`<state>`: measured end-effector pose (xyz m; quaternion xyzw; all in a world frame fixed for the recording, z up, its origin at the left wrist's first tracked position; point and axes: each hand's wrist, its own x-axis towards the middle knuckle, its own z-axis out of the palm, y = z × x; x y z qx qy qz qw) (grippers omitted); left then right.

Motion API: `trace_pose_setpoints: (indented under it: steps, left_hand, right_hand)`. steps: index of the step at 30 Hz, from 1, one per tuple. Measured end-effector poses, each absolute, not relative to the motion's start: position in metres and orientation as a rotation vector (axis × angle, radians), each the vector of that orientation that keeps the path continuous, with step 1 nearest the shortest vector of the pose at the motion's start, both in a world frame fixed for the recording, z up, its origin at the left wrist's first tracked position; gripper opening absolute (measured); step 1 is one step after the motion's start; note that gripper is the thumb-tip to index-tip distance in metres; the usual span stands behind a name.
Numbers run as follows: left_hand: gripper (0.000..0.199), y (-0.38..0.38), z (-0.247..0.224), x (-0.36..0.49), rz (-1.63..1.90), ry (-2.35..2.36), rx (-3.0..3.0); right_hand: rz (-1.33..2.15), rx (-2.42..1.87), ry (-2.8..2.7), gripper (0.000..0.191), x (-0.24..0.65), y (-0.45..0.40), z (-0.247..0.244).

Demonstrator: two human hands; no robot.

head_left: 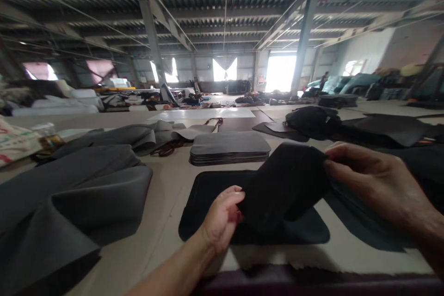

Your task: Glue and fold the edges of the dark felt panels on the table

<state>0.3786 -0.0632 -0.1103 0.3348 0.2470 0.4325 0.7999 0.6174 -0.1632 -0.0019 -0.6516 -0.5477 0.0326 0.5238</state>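
Between my two hands a black sheet piece [286,185], fabric or leather by its look, is held up and bent. My left hand [224,217] grips its left edge with thumb and fingers. At the upper right corner my right hand [371,180] pinches it. Below lies a larger black panel [215,194] with rounded corners, flat on the table and partly hidden by the raised piece. Just behind that panel sits a neat stack of grey rounded panels [231,143].
Large folded grey sheets [93,194] cover the left of the table [163,203]. Scissors [166,149] lie near the stack. More dark material [364,217] is under my right arm, with a black bundle [312,121] farther back. A printed bag [15,143] stands far left.
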Motion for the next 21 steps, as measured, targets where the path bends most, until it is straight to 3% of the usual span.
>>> trace_pose_setpoints:
  steps: [8, 16, 21]
  left_hand:
    - [0.034, -0.049, -0.083, 0.361, 1.013, 0.545, 0.757]
    - [0.03, -0.033, -0.033, 0.351, 1.197, 0.45, 0.938]
    - [0.029, -0.022, -0.026, 0.355, 1.196, 0.432, 1.011]
  right_hand:
    - [-0.292, -1.555, -1.572, 0.019, 0.636, -0.16, -0.015]
    - [-0.3, -1.494, -1.58, 0.016, 0.638, -0.153, -0.021]
    - [-0.346, -1.505, -1.55, 0.021, 0.645, -0.141, -0.016]
